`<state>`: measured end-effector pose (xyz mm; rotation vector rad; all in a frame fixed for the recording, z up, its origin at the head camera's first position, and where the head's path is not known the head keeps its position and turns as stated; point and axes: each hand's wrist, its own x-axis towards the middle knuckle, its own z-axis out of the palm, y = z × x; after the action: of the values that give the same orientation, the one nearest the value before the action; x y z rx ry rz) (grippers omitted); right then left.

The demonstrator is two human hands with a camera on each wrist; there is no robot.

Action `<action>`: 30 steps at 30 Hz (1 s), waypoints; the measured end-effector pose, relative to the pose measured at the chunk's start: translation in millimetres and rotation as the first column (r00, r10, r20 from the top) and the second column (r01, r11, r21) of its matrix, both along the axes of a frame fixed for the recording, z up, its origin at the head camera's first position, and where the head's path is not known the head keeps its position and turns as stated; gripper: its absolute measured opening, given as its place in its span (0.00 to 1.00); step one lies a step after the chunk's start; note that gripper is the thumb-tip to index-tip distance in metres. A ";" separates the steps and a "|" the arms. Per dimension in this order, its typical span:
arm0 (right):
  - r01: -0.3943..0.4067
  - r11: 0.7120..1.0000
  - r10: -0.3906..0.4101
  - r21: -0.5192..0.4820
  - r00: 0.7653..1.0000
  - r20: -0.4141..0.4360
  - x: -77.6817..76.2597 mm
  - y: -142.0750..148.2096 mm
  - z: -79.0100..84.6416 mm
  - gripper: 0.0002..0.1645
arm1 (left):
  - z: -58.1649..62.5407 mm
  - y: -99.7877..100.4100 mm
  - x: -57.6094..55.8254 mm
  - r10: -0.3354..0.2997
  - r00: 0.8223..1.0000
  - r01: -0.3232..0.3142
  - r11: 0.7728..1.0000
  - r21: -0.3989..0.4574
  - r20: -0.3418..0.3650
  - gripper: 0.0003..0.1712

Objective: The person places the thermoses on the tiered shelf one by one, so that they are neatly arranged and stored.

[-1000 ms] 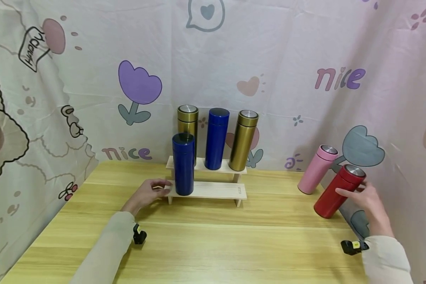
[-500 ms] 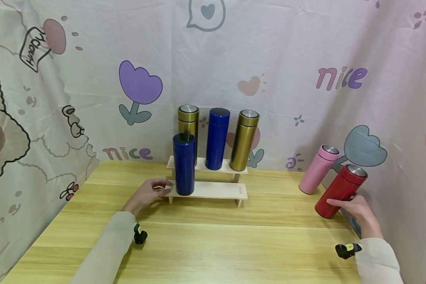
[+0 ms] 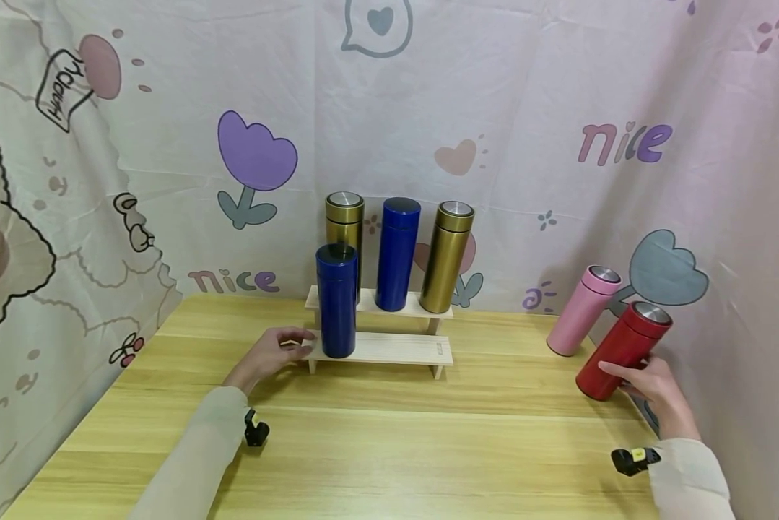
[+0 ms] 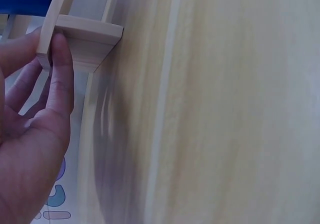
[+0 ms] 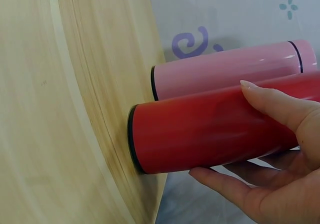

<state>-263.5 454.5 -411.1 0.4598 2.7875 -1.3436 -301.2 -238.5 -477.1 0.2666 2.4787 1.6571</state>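
Over at the table's right side, the right hand [image 3: 655, 383] holds the red flask [image 3: 623, 347] low on its body, the thumb across the near side and the fingers round the other. The flask stands with its base on the table [image 3: 428, 462]. The pink flask [image 3: 580, 310] is just behind it and a little toward the middle; I can't tell whether the two touch higher up.

The left hand [image 3: 267, 359] pinches the left end of the stand [image 3: 389, 348], thumb and fingers close together on either face of the lower shelf [image 3: 415, 352]. Just beside those fingers, the front blue flask [image 3: 338, 310] stands upright on that shelf. On the upper shelf [image 3: 413, 303] stand the left gold flask [image 3: 345, 217], partly hidden by the front blue one, the back blue flask [image 3: 398, 253] in the middle, and the right gold flask [image 3: 447, 267]. A printed cloth [image 3: 376, 108] hangs behind.
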 end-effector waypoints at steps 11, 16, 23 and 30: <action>-0.040 0.999 0.040 0.014 0.999 0.017 -2.4 -8.4 5.5 0.63 | -0.9 -1.4 0.2 -0.010 1.000 0.010 1.000 0.003 -0.008 0.25; -0.065 0.998 0.065 0.009 0.998 0.022 -2.6 -15.3 10.2 0.64 | 0.6 -0.5 0.4 -0.010 1.000 0.010 1.000 -0.004 -0.010 0.25; -0.104 0.995 0.104 -0.012 0.995 0.007 -2.2 -28.6 16.1 0.64 | 2.1 0.2 0.8 -0.003 1.000 0.003 1.000 -0.013 0.002 0.25; -0.128 0.991 0.128 -0.026 0.992 -0.009 -2.7 -39.8 19.9 0.63 | 2.2 0.7 1.7 0.001 1.000 -0.001 1.000 -0.009 0.003 0.25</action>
<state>-266.2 414.7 -391.2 0.2700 2.7479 -1.3561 -299.5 -237.8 -474.9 0.2614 2.4841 1.6449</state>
